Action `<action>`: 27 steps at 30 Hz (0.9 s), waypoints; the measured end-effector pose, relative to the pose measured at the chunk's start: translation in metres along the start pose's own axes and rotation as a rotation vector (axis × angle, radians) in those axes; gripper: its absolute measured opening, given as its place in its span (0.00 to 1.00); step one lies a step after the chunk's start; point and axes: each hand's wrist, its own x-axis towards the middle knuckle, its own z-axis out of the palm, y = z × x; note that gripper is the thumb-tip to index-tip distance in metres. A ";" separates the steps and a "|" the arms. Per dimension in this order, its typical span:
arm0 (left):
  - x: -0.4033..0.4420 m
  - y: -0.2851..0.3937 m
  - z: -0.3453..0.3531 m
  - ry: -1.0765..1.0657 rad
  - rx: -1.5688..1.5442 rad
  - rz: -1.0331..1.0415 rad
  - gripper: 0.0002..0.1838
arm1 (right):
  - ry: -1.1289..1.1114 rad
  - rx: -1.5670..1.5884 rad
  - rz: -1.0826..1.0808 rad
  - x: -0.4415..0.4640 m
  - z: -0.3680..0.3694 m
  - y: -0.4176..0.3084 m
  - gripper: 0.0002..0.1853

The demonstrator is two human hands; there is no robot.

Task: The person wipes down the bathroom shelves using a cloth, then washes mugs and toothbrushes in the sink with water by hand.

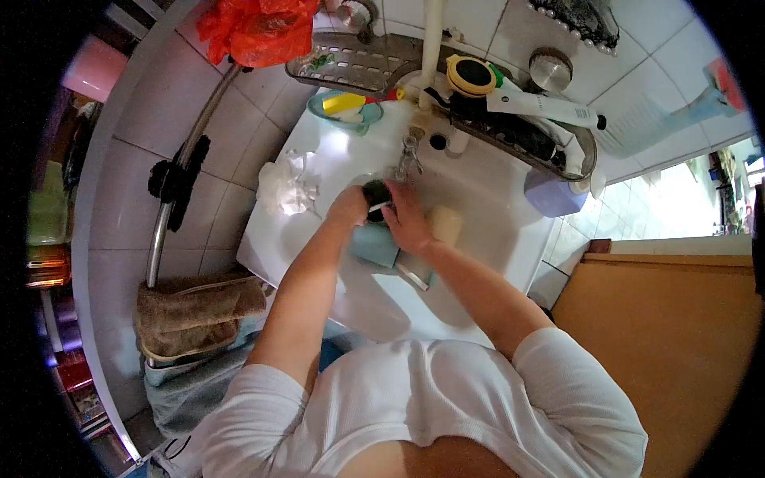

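Both my hands are over the white sink (502, 231), just in front of the metal faucet (409, 155). Between them is a dark round object (376, 193) with a thin white strip across it. My left hand (349, 206) is closed against its left edge, and my right hand (408, 217) rests at its right side with the fingers bent over it. Below the hands lies a light blue-green item (374, 245), and a cream-coloured item (444, 225) sits beside my right wrist. A white strip (413, 276) lies lower in the sink.
A crumpled clear bag (288, 185) and a teal soap dish (366, 116) stand on the sink's left side. Metal racks (358, 68) hang behind, holding a white tube (542, 107). A purple container (551, 195) is at the right, brown towels (199, 312) at the left.
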 end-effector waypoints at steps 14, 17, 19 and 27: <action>-0.024 -0.003 -0.020 -0.068 -0.669 -0.164 0.06 | -0.328 0.040 -0.026 0.025 -0.018 0.011 0.56; -0.009 -0.008 0.011 -0.055 -1.074 -0.273 0.08 | -0.147 -0.057 0.033 0.009 -0.012 0.004 0.55; -0.020 0.004 0.004 -0.034 -1.182 -0.204 0.11 | -0.041 -0.217 0.049 0.008 -0.013 -0.003 0.54; -0.026 0.030 -0.026 0.202 -0.421 -0.036 0.11 | -0.257 -0.353 0.081 0.009 -0.051 -0.010 0.49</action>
